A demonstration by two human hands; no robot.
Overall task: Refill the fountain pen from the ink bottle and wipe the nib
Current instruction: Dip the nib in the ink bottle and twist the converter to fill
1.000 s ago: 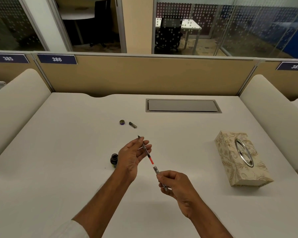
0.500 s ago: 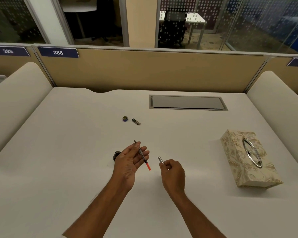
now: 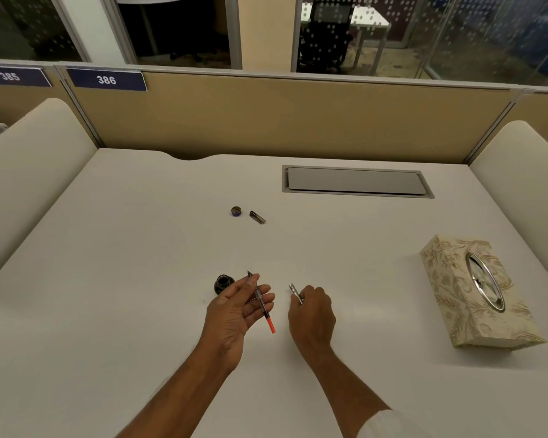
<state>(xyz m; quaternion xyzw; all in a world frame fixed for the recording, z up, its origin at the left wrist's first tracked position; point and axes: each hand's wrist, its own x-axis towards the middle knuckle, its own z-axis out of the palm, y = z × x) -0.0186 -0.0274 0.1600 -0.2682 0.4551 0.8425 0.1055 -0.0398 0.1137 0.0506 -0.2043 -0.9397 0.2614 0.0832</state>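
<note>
While the left hand (image 3: 238, 306) pinches the fountain pen section (image 3: 260, 301) in thumb and fingers, its long axis runs diagonal: nib up-left, away from the person, orange converter end down-right. Open ink bottle (image 3: 222, 283) stands on the worktop (image 3: 124, 279) just behind that hand. Right hand (image 3: 312, 314) is closed around the silver pen barrel (image 3: 295, 292), tip poking up-left. Bottle cap (image 3: 236, 211) and pen cap (image 3: 257, 217) lie farther back; tissue box (image 3: 475, 292) far right.

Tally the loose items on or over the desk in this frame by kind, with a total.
Ink bottle: 1
Bottle cap: 1
Pen cap: 1
Pen nib section with converter, in the left hand: 1
Silver pen barrel, in the right hand: 1
Tissue box: 1
Total: 6
</note>
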